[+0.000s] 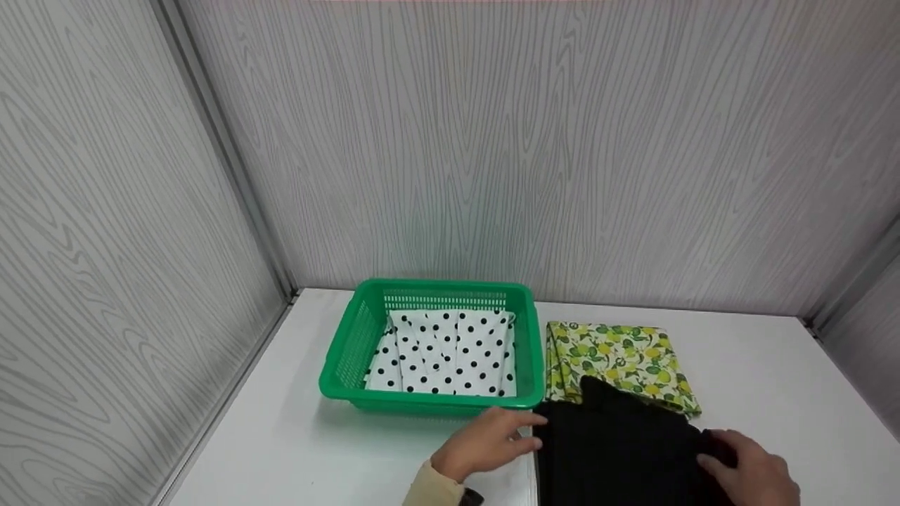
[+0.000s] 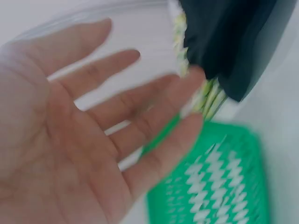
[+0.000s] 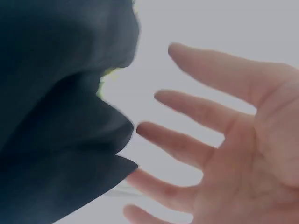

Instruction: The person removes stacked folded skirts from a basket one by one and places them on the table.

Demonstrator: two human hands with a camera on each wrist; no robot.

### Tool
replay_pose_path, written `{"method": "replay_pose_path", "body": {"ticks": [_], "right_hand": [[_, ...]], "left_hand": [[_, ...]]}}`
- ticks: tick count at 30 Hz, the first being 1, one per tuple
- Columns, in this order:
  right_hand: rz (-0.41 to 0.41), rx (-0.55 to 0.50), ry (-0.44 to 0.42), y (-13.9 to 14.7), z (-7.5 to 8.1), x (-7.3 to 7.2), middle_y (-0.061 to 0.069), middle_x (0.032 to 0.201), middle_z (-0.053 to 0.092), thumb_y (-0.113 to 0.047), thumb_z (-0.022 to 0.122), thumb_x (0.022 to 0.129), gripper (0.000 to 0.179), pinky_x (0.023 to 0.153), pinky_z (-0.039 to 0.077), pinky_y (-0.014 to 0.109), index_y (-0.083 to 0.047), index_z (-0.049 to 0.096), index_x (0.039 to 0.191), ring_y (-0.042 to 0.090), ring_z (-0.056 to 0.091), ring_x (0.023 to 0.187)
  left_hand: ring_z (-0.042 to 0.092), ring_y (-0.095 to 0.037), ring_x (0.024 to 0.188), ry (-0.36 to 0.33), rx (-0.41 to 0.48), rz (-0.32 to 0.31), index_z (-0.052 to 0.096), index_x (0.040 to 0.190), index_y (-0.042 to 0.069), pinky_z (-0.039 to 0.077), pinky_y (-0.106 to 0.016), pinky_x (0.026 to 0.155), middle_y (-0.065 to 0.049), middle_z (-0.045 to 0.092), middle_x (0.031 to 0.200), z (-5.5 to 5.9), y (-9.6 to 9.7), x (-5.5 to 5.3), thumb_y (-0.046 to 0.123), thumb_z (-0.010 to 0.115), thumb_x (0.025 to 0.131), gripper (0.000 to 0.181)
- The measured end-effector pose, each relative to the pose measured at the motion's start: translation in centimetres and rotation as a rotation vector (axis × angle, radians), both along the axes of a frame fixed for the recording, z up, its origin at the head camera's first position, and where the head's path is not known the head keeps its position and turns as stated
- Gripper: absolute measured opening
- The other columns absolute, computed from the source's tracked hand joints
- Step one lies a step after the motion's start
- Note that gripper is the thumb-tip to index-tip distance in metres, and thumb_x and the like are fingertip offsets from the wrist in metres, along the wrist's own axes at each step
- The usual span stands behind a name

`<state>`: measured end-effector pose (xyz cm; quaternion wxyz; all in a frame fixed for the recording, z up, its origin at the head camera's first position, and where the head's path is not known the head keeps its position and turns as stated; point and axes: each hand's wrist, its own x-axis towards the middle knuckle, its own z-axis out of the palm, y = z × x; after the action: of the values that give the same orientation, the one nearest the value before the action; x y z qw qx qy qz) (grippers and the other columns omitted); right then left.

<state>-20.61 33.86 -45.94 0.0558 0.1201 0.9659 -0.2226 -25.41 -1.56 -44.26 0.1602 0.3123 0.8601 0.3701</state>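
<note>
I see the left hand (image 1: 486, 441) and right hand (image 1: 756, 469) spread-fingered beside the black cloth (image 1: 626, 453), which, overlapping the lemon-print cloth (image 1: 622, 357), could drag it askew if pulled.

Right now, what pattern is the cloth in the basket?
White cloth with black polka dots; clearest in head view.

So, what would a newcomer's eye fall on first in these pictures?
Probably the bright green basket on the white table, with a polka-dotted cloth inside. To its right, a black cloth shows between the left hand and right hand, partly hiding a lemon-print cloth.
</note>
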Motion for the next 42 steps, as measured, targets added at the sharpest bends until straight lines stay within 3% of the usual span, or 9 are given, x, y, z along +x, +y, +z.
{"method": "replay_pose_path", "body": {"ticks": [4, 8, 12, 15, 18, 23, 29, 37, 42], "right_hand": [[-0.041, -0.029, 0.161, -2.8, 2.2, -0.9, 0.033, 0.122, 0.046, -0.035, 0.066, 0.082, 0.058, 0.076, 0.042, 0.058, 0.007, 0.052, 0.120, 0.049, 0.046, 0.103], [0.048, -0.170, 0.321, -5.9, 3.6, -2.1, 0.031, 0.123, 0.047, -0.025, 0.064, 0.085, 0.047, 0.087, 0.037, 0.056, 0.006, 0.054, 0.119, 0.045, 0.044, 0.111], [0.193, -0.250, 0.516, -9.4, 4.8, -3.9, 0.023, 0.114, 0.057, -0.013, 0.066, 0.083, 0.033, 0.084, 0.042, 0.052, 0.004, 0.061, 0.112, 0.039, 0.052, 0.105], [0.279, -0.356, 0.555, -11.7, 5.7, -5.4, 0.019, 0.110, 0.060, -0.011, 0.066, 0.084, 0.029, 0.083, 0.044, 0.049, 0.002, 0.062, 0.109, 0.034, 0.055, 0.102], [0.319, -0.471, 0.521, -13.5, 6.3, -6.9, 0.016, 0.109, 0.061, -0.011, 0.064, 0.085, 0.026, 0.083, 0.046, 0.046, 0.000, 0.063, 0.109, 0.030, 0.057, 0.101], [0.303, -0.623, 0.405, -15.7, 6.6, -9.2, 0.011, 0.107, 0.062, -0.018, 0.061, 0.088, 0.027, 0.084, 0.046, 0.042, -0.002, 0.062, 0.110, 0.024, 0.057, 0.099], [0.259, -0.819, 0.204, -18.4, 6.6, -11.4, 0.013, 0.109, 0.058, -0.022, 0.060, 0.088, 0.034, 0.088, 0.044, 0.041, 0.000, 0.057, 0.115, 0.025, 0.055, 0.102], [0.148, -0.890, -0.011, -21.1, 6.2, -13.9, 0.014, 0.123, 0.050, -0.025, 0.058, 0.090, 0.040, 0.097, 0.034, 0.049, -0.001, 0.052, 0.121, 0.031, 0.044, 0.117], [0.088, -0.931, -0.117, -22.4, 5.6, -14.6, 0.018, 0.137, 0.036, -0.026, 0.056, 0.090, 0.052, 0.098, 0.028, 0.056, -0.001, 0.038, 0.132, 0.041, 0.031, 0.126]], "left_hand": [[0.059, -0.004, 0.090, 0.101, 0.097, 0.033, 0.060, 0.121, 0.011, 0.047, -0.022, 0.075, 0.002, 0.061, 0.114, 1.5, -2.4, -1.2, 0.020, 0.053, 0.093, 0.030], [0.058, -0.011, 0.098, 0.190, 0.086, 0.130, 0.061, 0.119, 0.010, 0.046, -0.028, 0.082, 0.000, 0.060, 0.116, 2.3, -4.5, -2.5, 0.022, 0.051, 0.094, 0.030], [0.055, -0.017, 0.106, 0.163, 0.103, 0.227, 0.059, 0.121, 0.009, 0.044, -0.035, 0.088, -0.005, 0.058, 0.120, 2.7, -6.3, -4.0, 0.025, 0.050, 0.095, 0.032], [0.054, -0.022, 0.107, 0.128, 0.134, 0.279, 0.057, 0.123, 0.007, 0.043, -0.039, 0.089, -0.008, 0.056, 0.122, 2.9, -7.2, -5.0, 0.026, 0.049, 0.095, 0.035], [0.053, -0.026, 0.110, 0.111, 0.136, 0.325, 0.054, 0.126, 0.006, 0.042, -0.043, 0.089, -0.011, 0.055, 0.123, 2.9, -8.1, -5.8, 0.026, 0.049, 0.095, 0.037], [0.050, -0.032, 0.111, 0.078, 0.148, 0.446, 0.053, 0.126, 0.004, 0.043, -0.045, 0.088, -0.015, 0.052, 0.126, 3.4, -9.6, -6.9, 0.023, 0.050, 0.095, 0.037], [0.046, -0.036, 0.114, 0.029, 0.173, 0.577, 0.051, 0.126, -0.001, 0.040, -0.047, 0.090, -0.023, 0.047, 0.127, 4.0, -11.0, -8.2, 0.019, 0.050, 0.094, 0.038], [0.040, -0.036, 0.120, -0.134, 0.236, 0.661, 0.043, 0.132, -0.003, 0.036, -0.048, 0.094, -0.022, 0.041, 0.133, 3.8, -12.2, -9.6, 0.020, 0.049, 0.094, 0.045], [0.034, -0.038, 0.124, -0.240, 0.247, 0.723, 0.037, 0.136, -0.003, 0.030, -0.050, 0.098, -0.023, 0.034, 0.138, 3.1, -12.9, -10.4, 0.023, 0.048, 0.094, 0.050]]}}
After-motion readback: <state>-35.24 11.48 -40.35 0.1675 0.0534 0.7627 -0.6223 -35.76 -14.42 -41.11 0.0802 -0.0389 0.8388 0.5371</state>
